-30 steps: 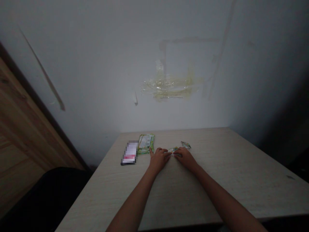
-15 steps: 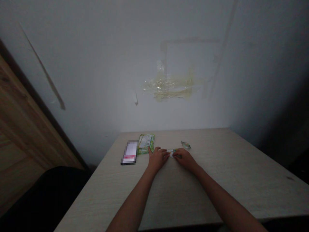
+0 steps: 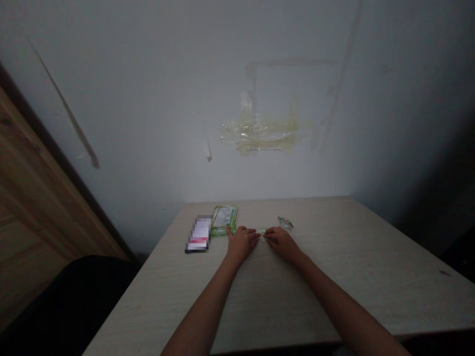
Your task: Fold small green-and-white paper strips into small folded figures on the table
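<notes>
Between my hands, flat against the tabletop, is a small white, green and yellow piece that looks like folded printed paper point(image 3: 261, 233). My left hand point(image 3: 240, 244) holds its left side with the fingertips, the outer finger spread away towards the stack. On the right side, the bent fingers of my right hand point(image 3: 282, 241) pinch and press the same piece. Parts of it are hidden under the fingers. Just beyond my right hand lies a separate small folded green-and-white piece point(image 3: 285, 223). A stack of green-and-white printed sheets or packets point(image 3: 224, 217) lies beyond my left hand.
A phone point(image 3: 199, 235) with a blurred-out screen lies left of the stack. The pale wooden table point(image 3: 356, 257) meets a wall point(image 3: 159, 123) with peeling tape point(image 3: 260, 136). A dark object point(image 3: 70, 296) stands left of the table, near wooden boards point(image 3: 22, 198).
My right hand has shifted slightly left, closer to my left hand, and less of the piece shows between them. The stack, phone and separate folded piece stay in place.
</notes>
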`<state>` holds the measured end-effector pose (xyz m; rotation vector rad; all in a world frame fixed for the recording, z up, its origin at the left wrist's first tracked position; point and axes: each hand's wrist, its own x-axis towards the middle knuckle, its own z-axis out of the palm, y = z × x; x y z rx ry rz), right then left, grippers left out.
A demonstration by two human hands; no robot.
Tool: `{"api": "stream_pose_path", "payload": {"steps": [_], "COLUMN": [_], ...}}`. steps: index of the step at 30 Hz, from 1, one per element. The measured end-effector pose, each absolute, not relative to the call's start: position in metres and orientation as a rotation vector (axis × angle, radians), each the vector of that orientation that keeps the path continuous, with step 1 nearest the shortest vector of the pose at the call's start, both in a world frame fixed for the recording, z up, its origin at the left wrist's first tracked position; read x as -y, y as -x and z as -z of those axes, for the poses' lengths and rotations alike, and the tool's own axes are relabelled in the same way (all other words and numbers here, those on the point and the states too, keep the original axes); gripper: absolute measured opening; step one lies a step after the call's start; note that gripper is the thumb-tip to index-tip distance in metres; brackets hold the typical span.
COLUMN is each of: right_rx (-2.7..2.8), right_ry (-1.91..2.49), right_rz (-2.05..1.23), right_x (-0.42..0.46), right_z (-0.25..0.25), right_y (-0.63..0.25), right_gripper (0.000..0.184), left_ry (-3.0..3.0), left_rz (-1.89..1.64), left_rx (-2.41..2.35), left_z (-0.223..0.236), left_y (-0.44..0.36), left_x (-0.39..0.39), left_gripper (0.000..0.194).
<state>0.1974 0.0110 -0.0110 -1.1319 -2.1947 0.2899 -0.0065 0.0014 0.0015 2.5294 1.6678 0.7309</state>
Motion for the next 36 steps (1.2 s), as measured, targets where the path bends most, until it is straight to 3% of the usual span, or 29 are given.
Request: {"api": "stream_pose_path", "payload": {"steps": [10,17,36], "right_rx": [2.185,2.228,2.328], "right_ry": [1.086,1.144,1.271], "right_rz": [-0.267,-0.242,-0.115], "right_x": [-0.012,-0.013,-0.006], "right_z": [0.013,0.015,0.008], "right_y": [-0.196,-0.196,-0.191], "right_gripper": [0.022,0.030,0.029], "left_ry": [-2.626,-2.655,-2.680], "left_rz": [-0.669,-0.729,-0.900], "left_rx": [-1.720,-1.719,-1.515], "left_z": [-0.005,0.001,0.005], "left_y": [0.004,0.006,0.005], "left_x": [0.001,-0.002,-0.001], "left_gripper": [0.025,0.024,0.020]}}
